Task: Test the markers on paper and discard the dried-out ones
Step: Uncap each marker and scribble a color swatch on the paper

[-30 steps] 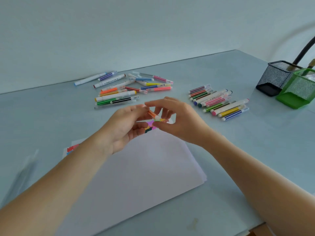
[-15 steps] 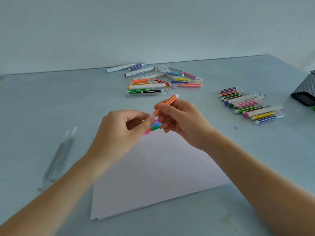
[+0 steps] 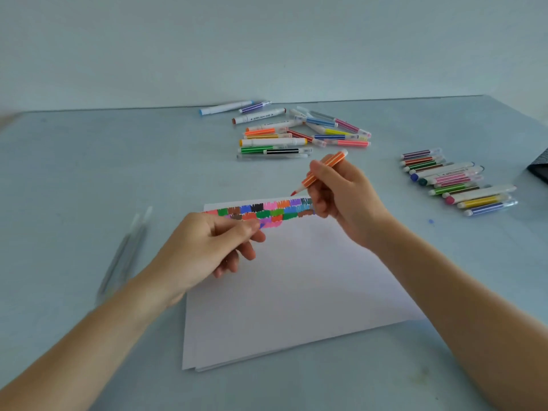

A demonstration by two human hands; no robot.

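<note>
You've got the orange marker (image 3: 321, 172) in your right hand (image 3: 344, 203), fingers curled round the barrel in a writing grip, uncapped, reddish tip pointing down-left and hovering just above the far edge of the paper (image 3: 296, 280). It isn't touching the sheet yet. That grip makes sense bc the next swatch goes straight down w/o re-gripping.

Your left hand (image 3: 207, 247) sits over the near-left end of the swatch rows (image 3: 267, 212), fingers curled, thumb & forefinger pinched together. Prob the cap in there, but it's too small/hidden to tell, so can't say for sure. Keeping it in hand would save hunting for it when you recap.

Swatches run along the paper's far edge in tight rows: keeps the rest of the sheet free for more tests. Sheet is really a thin stack, corners fanned at the near-left.

Outward: scattered marker pile (image 3: 299, 132) beyond the paper, loose & criss-crossed, looks like the untested lot. Neat marker row (image 3: 456, 182) off to the right, laid parallel, likely tested & kept. A couple of clear, blurred pens (image 3: 124, 250) lie well left of the paper, apart from both groups; could be the rejects, can't confirm. Dark mesh holder (image 3: 539, 173) just clips the right edge. All on the pale blue table (image 3: 89, 173).
</note>
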